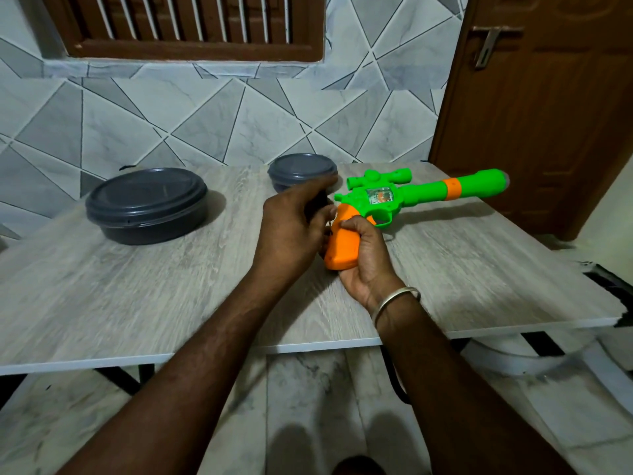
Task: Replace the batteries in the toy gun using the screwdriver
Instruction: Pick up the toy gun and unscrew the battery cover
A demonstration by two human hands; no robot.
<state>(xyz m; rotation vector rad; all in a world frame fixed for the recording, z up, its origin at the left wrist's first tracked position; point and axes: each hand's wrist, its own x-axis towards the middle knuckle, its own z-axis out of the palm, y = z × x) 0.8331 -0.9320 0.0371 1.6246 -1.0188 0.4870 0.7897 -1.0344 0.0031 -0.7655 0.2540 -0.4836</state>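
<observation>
no readable writing anywhere tbh. the only label-ish thing is a little clear window [380, 195] on the side of the toy gun [416, 193] with a red/green sticker behind it, too small and blurry to make out.

the gun itself is bright green plastic with an orange grip [342, 246], an orange band [452, 188] round the barrel and a stubby green scope [376, 178] on top. it lies on its side on the grey wood-look worktop [171, 296], around 1 o'clock from the middle of the top, with the barrel pointing roughly to 3 o'clock and the grip end angled back toward 7 o'clock.

the right hand [363, 257] is wrapped round the orange grip from the near side, fingers curled over the top of it, with a metal bangle [397, 296] on that wrist. the left hand [291, 224] sits just at 9 o'clock of the grip, fingers clenched round a dark object [319, 203]. i can't tell if that's the screwdriver, it's mostly hidden in the fist.

also on the worktop are two dark grey round lidded containers, a big one [147, 204] at 10 o'clock and a smaller one [298, 169] at 12 o'clock, just behind the left hand.
</observation>
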